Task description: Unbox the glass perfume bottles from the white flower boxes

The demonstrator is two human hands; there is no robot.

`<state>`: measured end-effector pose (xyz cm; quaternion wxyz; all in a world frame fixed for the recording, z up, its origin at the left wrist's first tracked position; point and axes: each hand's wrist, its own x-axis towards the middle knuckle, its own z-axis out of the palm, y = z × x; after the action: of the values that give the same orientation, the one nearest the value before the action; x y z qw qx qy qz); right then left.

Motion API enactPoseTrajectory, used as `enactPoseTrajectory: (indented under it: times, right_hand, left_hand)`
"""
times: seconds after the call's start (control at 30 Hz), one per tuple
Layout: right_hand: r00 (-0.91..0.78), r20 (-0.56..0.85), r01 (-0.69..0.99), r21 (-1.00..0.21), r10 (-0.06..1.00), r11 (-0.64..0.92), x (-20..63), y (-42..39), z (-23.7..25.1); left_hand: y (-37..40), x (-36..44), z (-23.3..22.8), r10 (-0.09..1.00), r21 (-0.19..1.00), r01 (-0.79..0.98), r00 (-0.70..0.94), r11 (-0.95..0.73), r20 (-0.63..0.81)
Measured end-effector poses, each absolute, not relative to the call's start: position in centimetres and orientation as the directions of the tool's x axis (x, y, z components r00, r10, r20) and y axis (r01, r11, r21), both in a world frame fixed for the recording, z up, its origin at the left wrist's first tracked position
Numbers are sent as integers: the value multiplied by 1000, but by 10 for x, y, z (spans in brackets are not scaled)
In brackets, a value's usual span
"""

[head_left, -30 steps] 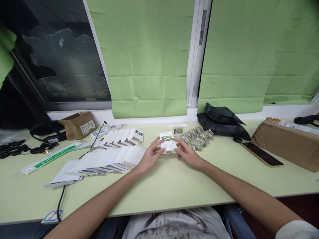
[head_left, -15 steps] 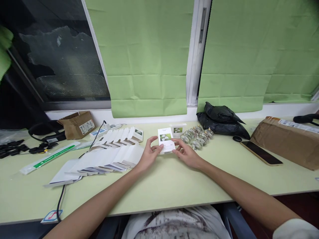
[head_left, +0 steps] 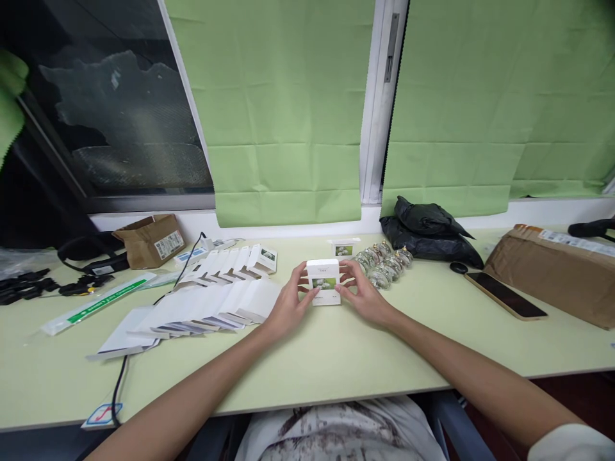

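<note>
Between my two hands stands a small white box (head_left: pixel 324 297) with a green picture on its front; its closed top end faces up. My left hand (head_left: pixel 291 299) grips the box's left side, thumb on the front. On the right side, my right hand (head_left: pixel 361 294) holds it the same way, with fingers curled behind. Several clear, shiny baubles (head_left: pixel 383 264) lie in rows just beyond my right hand. A card with a similar green picture (head_left: pixel 344 250) is behind the box. To the left of my left hand, flattened white cartons (head_left: pixel 206 307) overlap in a fanned row.
Several small white boxes (head_left: pixel 230 262) line up behind the cartons. A black plastic bag (head_left: pixel 427 234), a phone (head_left: pixel 505 296) and a large brown parcel (head_left: pixel 557 272) are on the right. An open brown box (head_left: pixel 150 242), black cable (head_left: pixel 120 384) and green-labelled packet (head_left: pixel 103 302) lie left.
The white box has been tilted up so its top end now shows, and it sits slightly lower. Both hands have shifted their fingers around its sides.
</note>
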<state>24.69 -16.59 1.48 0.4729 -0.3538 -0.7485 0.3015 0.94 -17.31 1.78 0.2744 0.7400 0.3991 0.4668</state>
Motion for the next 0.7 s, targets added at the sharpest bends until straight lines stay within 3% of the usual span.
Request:
enactPoseTrajectory:
  times: [0.4,0.7]
  right_hand:
    - [-334,501,249,-770,798,588,246,-172,21]
    - [-250,497,165,-824,831,543,246,-164,14]
  left_hand:
    - [-178,10,26,781,673,396,325,-625,534]
    - [-174,10,21,834,778,299,201,-552,514]
